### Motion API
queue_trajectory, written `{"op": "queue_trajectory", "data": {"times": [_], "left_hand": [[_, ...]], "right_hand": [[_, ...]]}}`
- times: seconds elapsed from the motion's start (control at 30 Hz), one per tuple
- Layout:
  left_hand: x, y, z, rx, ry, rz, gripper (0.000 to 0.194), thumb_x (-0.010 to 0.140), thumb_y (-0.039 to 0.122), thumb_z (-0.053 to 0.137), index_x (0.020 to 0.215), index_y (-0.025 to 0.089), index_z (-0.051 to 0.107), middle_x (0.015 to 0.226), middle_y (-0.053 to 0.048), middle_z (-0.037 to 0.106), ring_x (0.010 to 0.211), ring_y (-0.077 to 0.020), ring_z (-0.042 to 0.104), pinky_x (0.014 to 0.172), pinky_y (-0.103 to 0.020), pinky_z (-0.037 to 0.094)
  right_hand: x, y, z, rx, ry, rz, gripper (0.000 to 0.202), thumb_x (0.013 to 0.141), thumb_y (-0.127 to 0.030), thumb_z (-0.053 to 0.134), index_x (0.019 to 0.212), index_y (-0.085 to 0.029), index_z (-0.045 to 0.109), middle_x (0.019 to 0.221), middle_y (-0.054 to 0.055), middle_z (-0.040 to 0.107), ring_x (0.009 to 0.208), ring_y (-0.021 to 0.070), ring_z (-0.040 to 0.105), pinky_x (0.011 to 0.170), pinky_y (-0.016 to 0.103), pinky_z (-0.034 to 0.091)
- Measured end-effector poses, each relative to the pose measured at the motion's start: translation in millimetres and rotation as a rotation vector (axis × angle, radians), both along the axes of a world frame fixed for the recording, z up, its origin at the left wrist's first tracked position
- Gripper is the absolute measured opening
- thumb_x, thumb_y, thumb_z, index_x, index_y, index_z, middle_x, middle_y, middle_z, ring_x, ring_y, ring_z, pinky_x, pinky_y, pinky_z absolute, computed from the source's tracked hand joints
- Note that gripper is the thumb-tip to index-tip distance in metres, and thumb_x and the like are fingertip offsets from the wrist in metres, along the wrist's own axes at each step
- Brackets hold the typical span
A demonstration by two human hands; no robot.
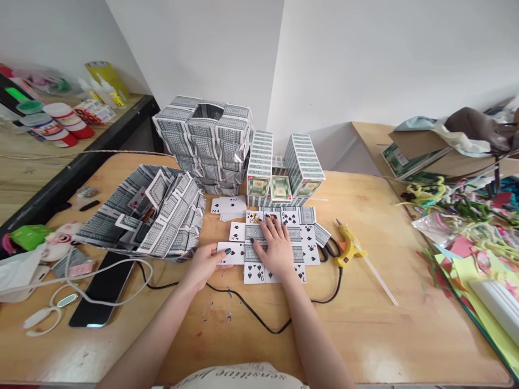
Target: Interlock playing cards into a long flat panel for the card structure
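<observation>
- One left hand (205,263), one right hand (277,247)
- One glue gun (347,244)
- One phone (103,292)
- Two card-built containers (208,143)
- Two tall stacks of boxes (307,165)
- Playing cards (310,254), too overlapped to count from here

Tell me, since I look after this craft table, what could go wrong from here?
First, the left hand grips a playing card beside the laid-out cards; if the right hand, spread on them, slid, the rows might skew. Second, the black cord crosses beneath the right forearm; a snag could drag the yellow glue gun. Third, if that gun is hot, which I can't tell, it might mark the tabletop.
</observation>
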State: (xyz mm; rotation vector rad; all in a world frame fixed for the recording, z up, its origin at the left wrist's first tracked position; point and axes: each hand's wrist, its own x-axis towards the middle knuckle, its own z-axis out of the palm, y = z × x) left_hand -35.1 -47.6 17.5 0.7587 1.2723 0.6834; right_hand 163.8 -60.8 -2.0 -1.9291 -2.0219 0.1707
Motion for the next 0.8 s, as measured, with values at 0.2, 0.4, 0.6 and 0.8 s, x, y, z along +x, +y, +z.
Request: {"op": "queue_trajectory", "data": {"times": [0.2,0.4,0.6,0.8], "left_hand": [[6,-1,-2.9,-0.001,0.013,0.022,0.020,0.070,0.019,0.066,0.087,0.011,0.061,0.095,-0.009,0.068,0.084,-0.0205,0.065,0.065,-0.031,0.057],[15,-2,0.9,-0.013,0.002,0.011,0.017,0.072,0.015,0.063,0.088,0.010,0.061,0.095,-0.010,0.069,0.082,-0.0205,0.066,0.065,-0.031,0.057],[19,-1,1.4,-0.052,-0.013,0.026,0.018,0.070,0.015,0.065,0.088,0.011,0.062,0.094,-0.009,0.069,0.081,-0.0198,0.066,0.068,-0.032,0.057],[21,2,1.0,-0.121,-0.032,0.032,0.016,0.070,0.010,0.063,0.085,0.009,0.064,0.090,-0.010,0.070,0.079,-0.0198,0.066,0.066,-0.031,0.058]], "right_hand": [[-1,0,0.3,0.001,-0.008,0.003,0.054,0.086,-0.045,0.037,0.135,-0.022,0.036,0.142,0.005,0.034,0.133,0.0256,0.020,0.107,0.046,0.014],[-1,-1,1.7,-0.003,-0.015,0.000,0.054,0.086,-0.045,0.037,0.135,-0.022,0.036,0.141,0.005,0.035,0.133,0.0260,0.020,0.107,0.046,0.014],[-2,-1,1.0,0.010,-0.013,-0.001,0.054,0.086,-0.044,0.037,0.135,-0.022,0.036,0.141,0.005,0.035,0.133,0.0265,0.021,0.107,0.047,0.014],[-2,-1,1.5,0.013,-0.014,-0.001,0.053,0.086,-0.044,0.036,0.135,-0.021,0.036,0.142,0.005,0.034,0.133,0.0264,0.020,0.107,0.046,0.013]]}}
